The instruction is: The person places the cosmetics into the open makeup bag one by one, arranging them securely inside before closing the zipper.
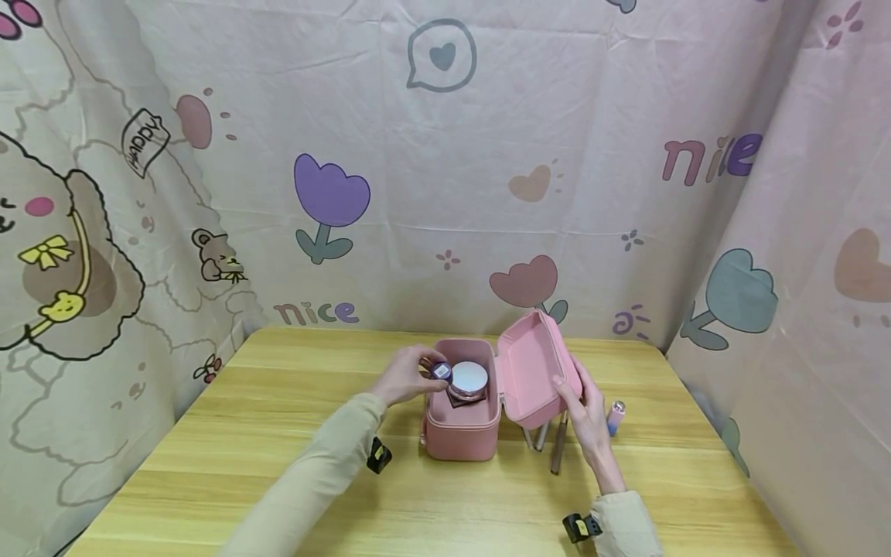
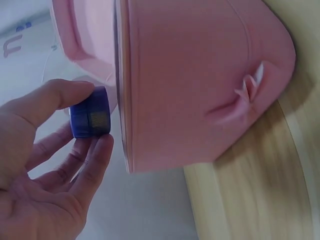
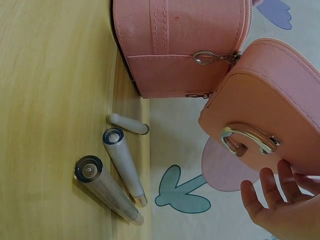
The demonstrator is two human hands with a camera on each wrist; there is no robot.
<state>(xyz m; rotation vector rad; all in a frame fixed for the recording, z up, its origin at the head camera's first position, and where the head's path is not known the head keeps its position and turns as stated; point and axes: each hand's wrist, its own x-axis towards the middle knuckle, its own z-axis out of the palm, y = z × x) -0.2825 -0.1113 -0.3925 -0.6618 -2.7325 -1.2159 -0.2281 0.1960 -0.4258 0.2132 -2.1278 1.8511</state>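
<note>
So the case [image 1: 462,442] sat on the table [image 1: 209,433], compact [image 1: 469,379] inside, tubes [image 1: 559,446] right of it, lipstick [image 1: 616,418] farther right.

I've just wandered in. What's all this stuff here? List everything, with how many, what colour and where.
case: 1, pink, on the table
lid: 1, pink, swung open to the case's right
round container: 1, white-topped, inside the case
flat item: 1, dark, under the round container
small jar: 1, blue, at the case's rim
slender tubes: 3, pale to brownish, on the table near the lid
short tube: 1, pink and blue, right of the lid
table: 1, yellowish wood, under everything
printed cloth: pale, behind and beside the table; count unclear
wrist devices: 2, black, on the wrists
sleeves: 2, beige, on the arms
left hand: 1, bare, pinching the jar
right hand: 1, bare, holding the lid
</note>
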